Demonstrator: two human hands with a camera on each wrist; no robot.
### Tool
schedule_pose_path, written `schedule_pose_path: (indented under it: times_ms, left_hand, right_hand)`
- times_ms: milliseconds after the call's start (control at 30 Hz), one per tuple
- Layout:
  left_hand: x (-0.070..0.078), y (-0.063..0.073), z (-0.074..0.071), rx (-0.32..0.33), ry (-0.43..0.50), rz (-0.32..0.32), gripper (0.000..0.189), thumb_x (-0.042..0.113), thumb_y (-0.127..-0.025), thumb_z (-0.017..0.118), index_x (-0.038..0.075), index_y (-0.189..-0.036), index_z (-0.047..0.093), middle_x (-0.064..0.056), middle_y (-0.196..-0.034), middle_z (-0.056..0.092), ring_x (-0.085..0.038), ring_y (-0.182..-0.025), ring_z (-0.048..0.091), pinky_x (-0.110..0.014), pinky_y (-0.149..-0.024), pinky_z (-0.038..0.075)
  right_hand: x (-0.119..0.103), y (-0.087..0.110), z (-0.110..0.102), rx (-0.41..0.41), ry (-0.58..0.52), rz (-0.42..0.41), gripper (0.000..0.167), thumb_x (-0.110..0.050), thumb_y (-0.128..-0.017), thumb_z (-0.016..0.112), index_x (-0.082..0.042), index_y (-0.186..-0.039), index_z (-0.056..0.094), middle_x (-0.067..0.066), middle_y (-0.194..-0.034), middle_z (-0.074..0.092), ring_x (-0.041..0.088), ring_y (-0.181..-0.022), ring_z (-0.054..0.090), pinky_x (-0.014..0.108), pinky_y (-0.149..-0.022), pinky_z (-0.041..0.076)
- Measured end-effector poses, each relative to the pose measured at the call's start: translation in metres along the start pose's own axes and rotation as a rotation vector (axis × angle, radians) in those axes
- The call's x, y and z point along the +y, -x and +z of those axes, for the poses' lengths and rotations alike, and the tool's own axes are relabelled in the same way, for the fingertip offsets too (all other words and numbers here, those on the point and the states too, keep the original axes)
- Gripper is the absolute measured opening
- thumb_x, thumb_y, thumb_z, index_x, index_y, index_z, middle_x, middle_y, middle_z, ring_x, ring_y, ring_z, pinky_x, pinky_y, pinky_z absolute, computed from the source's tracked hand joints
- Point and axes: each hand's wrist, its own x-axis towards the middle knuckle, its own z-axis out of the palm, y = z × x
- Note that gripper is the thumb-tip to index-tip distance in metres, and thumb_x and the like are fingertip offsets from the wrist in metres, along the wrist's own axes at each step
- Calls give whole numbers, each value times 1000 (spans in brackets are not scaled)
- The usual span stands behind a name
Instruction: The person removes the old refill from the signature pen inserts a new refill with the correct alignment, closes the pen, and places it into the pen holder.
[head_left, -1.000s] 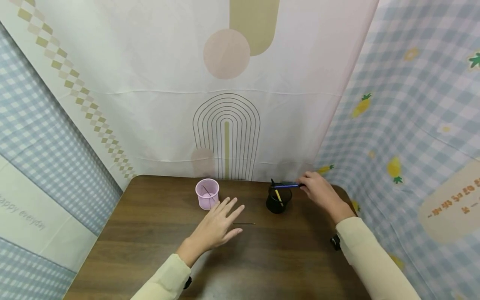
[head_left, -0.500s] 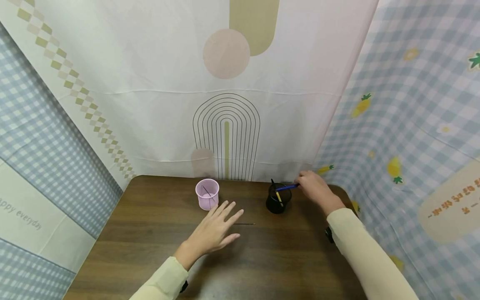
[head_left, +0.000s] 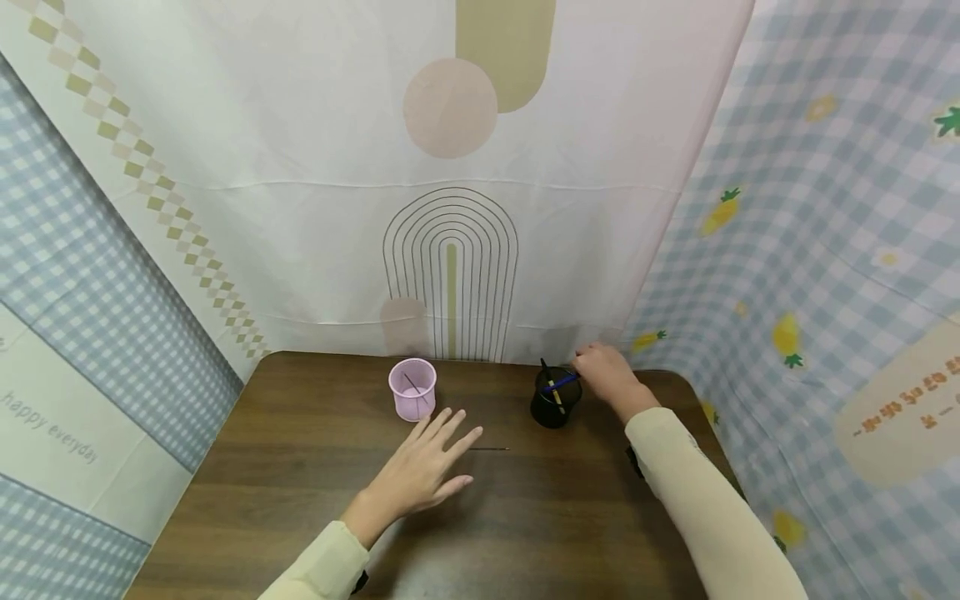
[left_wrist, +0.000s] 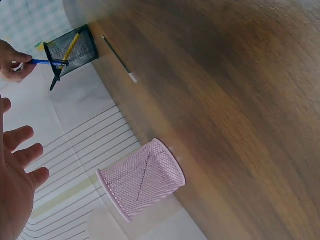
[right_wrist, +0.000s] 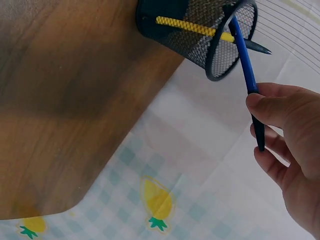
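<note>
My right hand (head_left: 609, 377) pinches a blue pen (right_wrist: 245, 60) by its black end, between thumb and fingers. The pen's other end dips inside the rim of a black mesh pen holder (head_left: 549, 413). A yellow pen (right_wrist: 187, 25) with a dark tapered end leans in that holder, crossing the blue one. My left hand (head_left: 415, 473) hovers over the table with its fingers spread, holding nothing. Just beyond its fingertips stands a pink mesh pen holder (head_left: 412, 405) with a thin dark rod (left_wrist: 145, 172) slanting inside.
A thin dark rod with a pale end (left_wrist: 118, 58) lies on the wooden table (head_left: 510, 517) between the two holders, partly covered by my left hand in the head view. Patterned cloth (head_left: 330, 250) hangs behind the table and along both sides.
My right hand has moved left towards the black holder, and the blue pen's far end has gone down inside its rim. My left hand has drifted slightly back towards me.
</note>
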Motion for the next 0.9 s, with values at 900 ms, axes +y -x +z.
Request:
schedule_pose_path:
  times_ms: [900]
  left_hand:
    - [-1, 9, 6, -47, -21, 3, 71, 55, -96, 64, 23, -156, 46, -17, -157, 48, -39, -146, 45, -57, -117, 39]
  right_hand:
    - [-19, -9, 27, -62, 29, -63, 32, -1, -80, 86, -13, -109, 78, 9, -111, 71, 31, -98, 63, 46, -87, 56]
